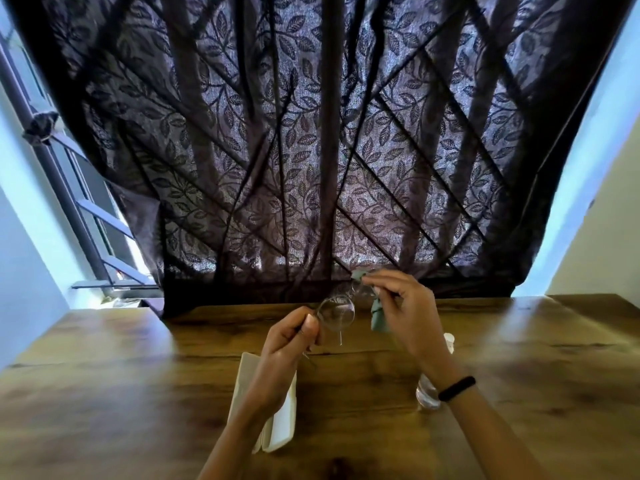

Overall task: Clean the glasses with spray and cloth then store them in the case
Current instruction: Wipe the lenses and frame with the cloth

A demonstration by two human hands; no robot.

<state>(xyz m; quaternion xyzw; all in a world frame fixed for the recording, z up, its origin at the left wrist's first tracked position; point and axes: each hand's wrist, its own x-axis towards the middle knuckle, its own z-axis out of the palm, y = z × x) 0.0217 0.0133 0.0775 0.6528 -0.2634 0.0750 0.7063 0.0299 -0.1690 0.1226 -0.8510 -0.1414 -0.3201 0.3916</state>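
Note:
I hold thin-framed round glasses [337,313] up above the wooden table [138,393]. My left hand [289,344] pinches the frame at the left lens's edge. My right hand [401,306] presses a pale green cloth [377,317] around the right lens, which is hidden by cloth and fingers. A white glasses case [280,427] lies open on the table under my left forearm. A clear spray bottle [427,393] with a white cap stands behind my right wrist, partly hidden.
A dark leaf-patterned curtain [311,150] hangs right behind the table's far edge. A window with a metal frame [69,188] is at the left. Pale walls flank both sides.

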